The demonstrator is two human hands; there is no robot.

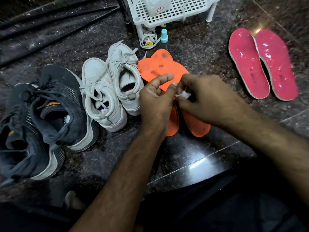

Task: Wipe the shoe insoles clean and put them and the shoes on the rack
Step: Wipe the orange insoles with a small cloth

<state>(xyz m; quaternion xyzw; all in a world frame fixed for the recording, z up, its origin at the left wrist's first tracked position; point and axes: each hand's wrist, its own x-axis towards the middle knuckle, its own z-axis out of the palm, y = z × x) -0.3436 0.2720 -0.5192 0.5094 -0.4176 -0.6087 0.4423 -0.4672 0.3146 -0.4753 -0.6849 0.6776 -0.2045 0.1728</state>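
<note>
Orange insoles [160, 67], smudged dark at the toe, lay crossed on the stone floor [200, 52] right under our hands, and we judged the wiping barely begun: the pink insoles [260, 64] sat well apart to the right flecked with white, while the grey shoes [41, 114] and white shoes [110, 87] waited on the floor with none of them on the white rack [168, 17]. Our right hand [207, 99] pinched a small white wad [184, 94] just above the orange pair, and our left hand [157, 99] met it thumb to fingertip, whether actually gripping the wad we could not tell
</note>
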